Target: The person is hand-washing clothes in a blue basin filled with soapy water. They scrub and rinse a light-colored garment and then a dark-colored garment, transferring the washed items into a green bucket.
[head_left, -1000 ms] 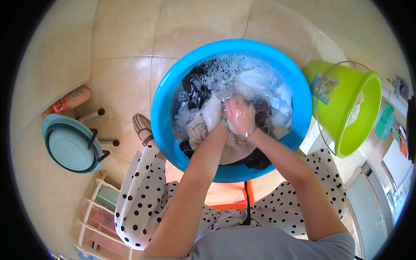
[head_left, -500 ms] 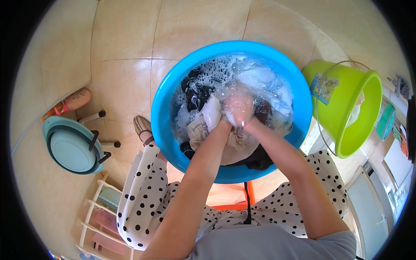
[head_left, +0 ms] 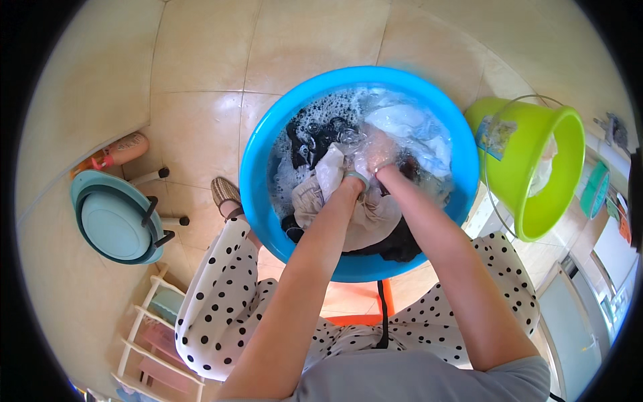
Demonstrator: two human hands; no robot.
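**Both hands deep in the suds**

We're looking down on a glossy beige tiled floor (head_left: 201,100). The blue basin (head_left: 258,167) sits right in front of our knees, with a lime-green bucket (head_left: 536,167) just to its right and a teal stool (head_left: 114,218) well off to the left. In the foam, our left hand (head_left: 355,164) and right hand (head_left: 385,157) press together, fingers closed around a bunched pale garment (head_left: 335,171). It's crumpled, so we can't tell its long axis; a beige cloth (head_left: 372,218) trails towards us.
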